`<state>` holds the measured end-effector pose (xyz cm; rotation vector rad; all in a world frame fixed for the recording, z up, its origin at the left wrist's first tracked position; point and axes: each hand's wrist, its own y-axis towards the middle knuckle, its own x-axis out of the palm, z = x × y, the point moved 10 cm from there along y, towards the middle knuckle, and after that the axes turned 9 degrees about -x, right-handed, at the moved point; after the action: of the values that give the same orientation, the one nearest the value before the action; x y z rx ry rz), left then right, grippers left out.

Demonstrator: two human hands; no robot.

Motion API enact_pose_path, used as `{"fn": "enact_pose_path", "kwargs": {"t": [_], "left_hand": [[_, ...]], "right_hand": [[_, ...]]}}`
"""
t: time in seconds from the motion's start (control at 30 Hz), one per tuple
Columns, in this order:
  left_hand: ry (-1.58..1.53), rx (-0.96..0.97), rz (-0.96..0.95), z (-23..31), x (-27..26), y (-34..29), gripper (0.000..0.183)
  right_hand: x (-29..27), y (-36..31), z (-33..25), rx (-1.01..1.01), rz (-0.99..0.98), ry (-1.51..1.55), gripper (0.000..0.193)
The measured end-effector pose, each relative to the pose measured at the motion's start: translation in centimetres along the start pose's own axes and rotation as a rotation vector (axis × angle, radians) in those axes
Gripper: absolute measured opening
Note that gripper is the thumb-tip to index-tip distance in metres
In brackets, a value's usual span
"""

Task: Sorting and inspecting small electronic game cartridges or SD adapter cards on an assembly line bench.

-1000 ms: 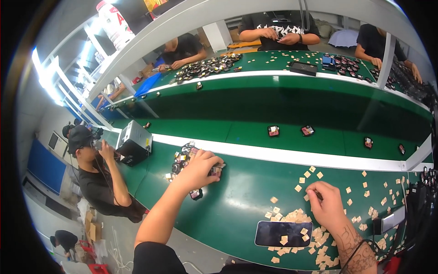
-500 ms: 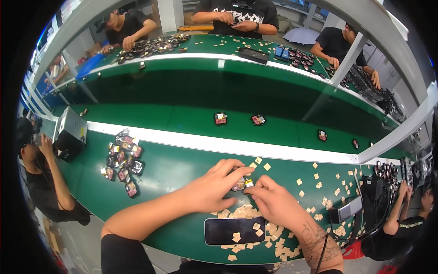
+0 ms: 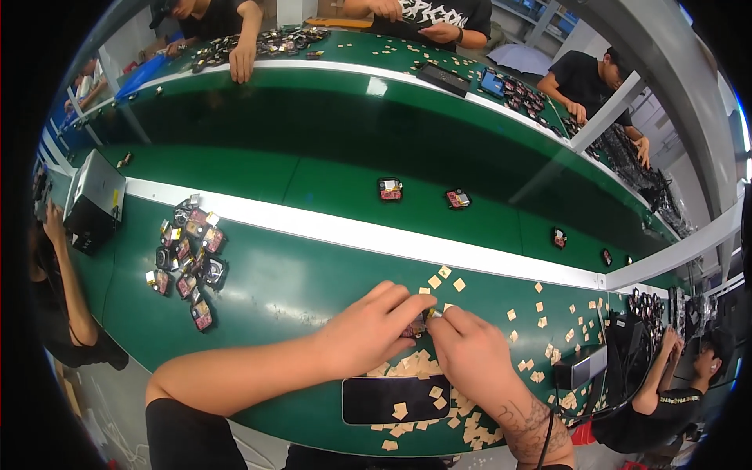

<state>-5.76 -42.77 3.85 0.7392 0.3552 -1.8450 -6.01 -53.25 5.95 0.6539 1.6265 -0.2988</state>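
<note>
Low over the near green bench, both my hands meet around a small black device (image 3: 413,329) with a reddish circuit board and a yellow label. My left hand (image 3: 376,325) steadies it from the left, its thumb hidden behind the fingers and device. On the other side, my right hand (image 3: 472,352) pinches at the yellow-labelled end, and its fingertips cover most of that part. Just below lies a heap of small tan square pieces (image 3: 415,364). A dark-screened phone (image 3: 366,401) rests nearest me, a few squares on top of it.
Several similar devices form a pile (image 3: 188,265) at left, near a dark metal box (image 3: 95,202). Beyond the white rail (image 3: 313,229), more devices (image 3: 390,189) sit on a green belt. A grey box-shaped gadget (image 3: 580,368) with cables stands at right. Co-workers sit around.
My right fingers have closed in further over the labelled end. My view has tilted slightly. Devices on the belt have shifted right against the rail. A far-left co-worker's arm now reaches over the belt's edge.
</note>
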Motion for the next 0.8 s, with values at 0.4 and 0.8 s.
{"fn": "enact_pose_path", "kwargs": {"t": [0.4,0.8], "left_hand": [[0.023,0.026,0.044,0.2,0.0,-0.3,0.059],[0.056,0.016,0.059,-0.6,-0.5,-0.5,0.044]], "right_hand": [[0.3,-0.6,0.9,0.073,0.056,0.109,0.016],[0.3,-0.4,2.8,-0.035,0.072,0.438,0.027]]}}
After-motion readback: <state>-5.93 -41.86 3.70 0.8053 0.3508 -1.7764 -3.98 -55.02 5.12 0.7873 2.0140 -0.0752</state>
